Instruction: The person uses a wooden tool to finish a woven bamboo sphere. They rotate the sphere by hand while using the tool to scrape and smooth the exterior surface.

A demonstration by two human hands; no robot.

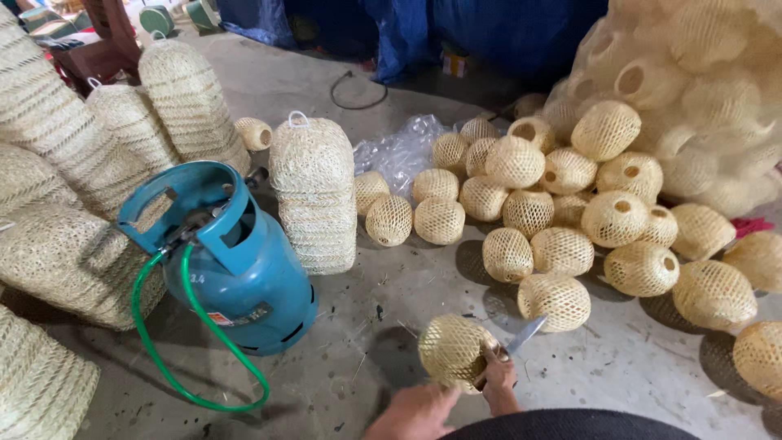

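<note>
A: From the head view, what do the hands hold?

B: The left hand (417, 411) is cupped under a round pale woven bamboo ball (453, 350), low in the middle, just above the grey concrete floor (358, 326). The right hand (498, 376) is clamped on the handle of a short steel-bladed knife (521, 336), its blade pointing up and to the right, right beside the ball.

A: What lies around them?

B: A loose spread of similar woven balls (562, 212) lies on the floor beyond, with a big heap (700, 90) at the upper right. To the left lies a teal gas cylinder (236, 269) with a green hose (175, 350), near tall stacks of woven baskets (314, 195).
</note>
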